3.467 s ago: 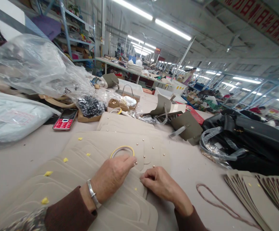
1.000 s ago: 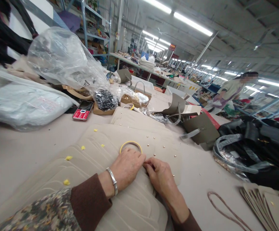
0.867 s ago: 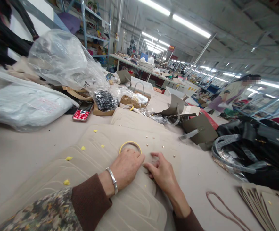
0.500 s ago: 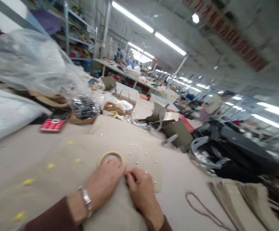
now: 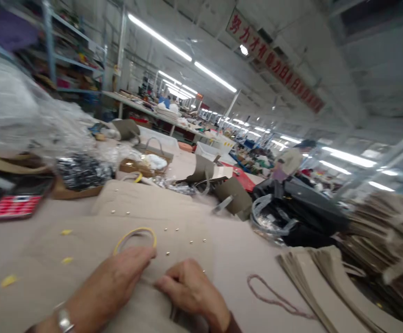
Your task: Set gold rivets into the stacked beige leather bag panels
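A thin yellow-edged ring, by its look a roll of tape [image 5: 152,238], rises just beyond my left hand [image 5: 118,277]. That hand is closed around its near side, with the fingertips mostly hidden. To the right, my right hand [image 5: 192,289] is curled into a pinch low over the beige panel [image 5: 183,215]; whatever lies between thumb and finger is too small or hidden to name. Small metal studs [image 5: 167,253] dot the panel near both hands. Yellow patches [image 5: 67,260] mark its left part.
A red-and-white box [image 5: 14,206] lies at left, below plastic sheeting [image 5: 10,106]. A looped cord [image 5: 274,296] and beige strips [image 5: 312,273] lie to the right. Beyond are a black bag [image 5: 308,212] and olive bag pieces [image 5: 234,196]. A person [image 5: 288,162] stands farther back.
The view has swung right, so things sit farther left. My hands have drawn apart a little, and the ring shows more above my left hand.
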Demonstrator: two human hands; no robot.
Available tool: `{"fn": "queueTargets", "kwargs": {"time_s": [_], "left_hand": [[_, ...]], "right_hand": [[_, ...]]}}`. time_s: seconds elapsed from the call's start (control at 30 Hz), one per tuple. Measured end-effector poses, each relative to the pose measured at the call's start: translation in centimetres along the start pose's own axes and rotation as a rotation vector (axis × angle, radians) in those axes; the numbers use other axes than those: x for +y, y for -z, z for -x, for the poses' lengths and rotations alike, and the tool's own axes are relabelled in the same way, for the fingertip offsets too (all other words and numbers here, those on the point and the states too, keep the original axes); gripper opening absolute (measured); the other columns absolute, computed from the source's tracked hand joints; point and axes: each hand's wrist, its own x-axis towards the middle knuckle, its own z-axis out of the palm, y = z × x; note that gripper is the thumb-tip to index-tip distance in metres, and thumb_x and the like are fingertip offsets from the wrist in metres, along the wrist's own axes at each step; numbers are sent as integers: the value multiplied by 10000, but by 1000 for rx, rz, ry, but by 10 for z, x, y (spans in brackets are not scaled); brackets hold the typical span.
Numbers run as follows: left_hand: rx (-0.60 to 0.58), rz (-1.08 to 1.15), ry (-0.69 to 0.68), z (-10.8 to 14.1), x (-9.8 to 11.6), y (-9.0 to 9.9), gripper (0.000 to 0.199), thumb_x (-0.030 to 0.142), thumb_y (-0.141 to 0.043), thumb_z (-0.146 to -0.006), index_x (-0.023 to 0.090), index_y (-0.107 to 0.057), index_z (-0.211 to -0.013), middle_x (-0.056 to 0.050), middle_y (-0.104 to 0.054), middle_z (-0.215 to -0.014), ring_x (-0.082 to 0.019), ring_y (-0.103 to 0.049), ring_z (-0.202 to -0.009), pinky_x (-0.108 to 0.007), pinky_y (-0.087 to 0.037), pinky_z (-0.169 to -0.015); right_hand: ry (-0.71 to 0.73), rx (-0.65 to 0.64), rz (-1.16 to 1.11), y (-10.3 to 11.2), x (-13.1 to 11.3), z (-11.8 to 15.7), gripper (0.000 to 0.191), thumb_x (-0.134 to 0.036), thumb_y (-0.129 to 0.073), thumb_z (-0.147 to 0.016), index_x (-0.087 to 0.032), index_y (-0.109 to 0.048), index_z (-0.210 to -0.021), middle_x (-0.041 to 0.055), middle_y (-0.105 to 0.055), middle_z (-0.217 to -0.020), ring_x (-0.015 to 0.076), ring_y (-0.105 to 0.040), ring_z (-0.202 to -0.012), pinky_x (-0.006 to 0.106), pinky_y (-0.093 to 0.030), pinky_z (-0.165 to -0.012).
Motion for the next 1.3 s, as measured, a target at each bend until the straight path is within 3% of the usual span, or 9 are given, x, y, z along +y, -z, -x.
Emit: {"fn": "queueTargets", "kwargs": {"time_s": [0.2, 0.37, 0.6, 0.77, 0.9, 1.07, 1.17, 1.23, 1.3], "left_hand": [[-14, 0, -57, -14, 16, 18, 273, 150, -381, -948, 198, -513, -1182, -56, -711, -1026, -169, -681, -915, -276, -558, -799], [-97, 29, -29, -9, 22, 14, 408, 154, -347, -965, 169, -301, -1370, -113, -668, -1146, -183, -665, -988, -319, -559, -834], [-237, 21, 26, -10, 29, 12, 358, 147, -349, -955, 177, -334, -1312, -82, -680, -1028, -194, -665, -899, -303, -533, -727], [-264, 10, 88, -11, 33, 14, 144, 128, -370, -935, 195, -496, -920, -6, -635, -761, -169, -618, -678, -272, -441, -583], [-226, -14, 83, -14, 35, 15, 184, 91, -374, -907, 202, -500, -832, 2, -609, -737, -148, -572, -650, -258, -401, -583], [-80, -36, -14, -15, 39, 13, 233, 115, -341, -930, 197, -491, -772, -6, -570, -692, -148, -513, -609, -263, -375, -568], [-27, -38, -63, -14, 42, 13, 242, 141, -333, -958, 196, -500, -792, -8, -563, -709, -150, -516, -639, -264, -387, -592], [-65, -99, -33, -14, 43, 15, 224, 140, -351, -958, 196, -511, -812, -9, -563, -718, -157, -523, -657, -269, -397, -604], [-187, -192, 48, -15, 43, 17, 190, 120, -389, -943, 195, -525, -834, -17, -577, -751, -170, -538, -690, -274, -414, -613]], "right_hand": [[185, 383, -274, -3, 4, -6, 179, -249, -566, -848, -163, -723, -858, 7, -642, -691, 122, -542, -618, 221, -426, -589], [444, 445, -211, -6, -3, -4, 211, -154, -549, -859, -181, -671, -1029, 60, -689, -871, 155, -616, -770, 255, -492, -692], [521, 470, -27, -13, -1, -7, 163, -88, -506, -848, -183, -638, -834, 38, -668, -753, 143, -605, -691, 242, -470, -667], [538, 581, 103, -22, 5, -7, 172, -81, -484, -811, -174, -621, -766, 23, -619, -647, 126, -558, -577, 224, -432, -581], [413, 587, 36, -25, 1, -6, 163, -107, -503, -776, -167, -648, -729, 19, -612, -618, 123, -544, -553, 231, -425, -560], [-46, 399, -550, -21, -10, -8, 166, -304, -598, -754, -160, -619, -672, -15, -576, -498, 104, -493, -403, 213, -397, -409], [-180, 378, -729, -14, -6, -13, 239, -379, -660, -700, -150, -603, -666, -31, -557, -452, 92, -476, -345, 198, -369, -362], [-236, 374, -757, -9, 3, -16, 290, -414, -701, -656, -140, -610, -676, -22, -580, -471, 87, -496, -350, 185, -373, -363], [-270, 327, -751, -6, 12, -19, 342, -450, -721, -634, -128, -631, -702, -11, -604, -501, 86, -521, -365, 178, -394, -371]]}}
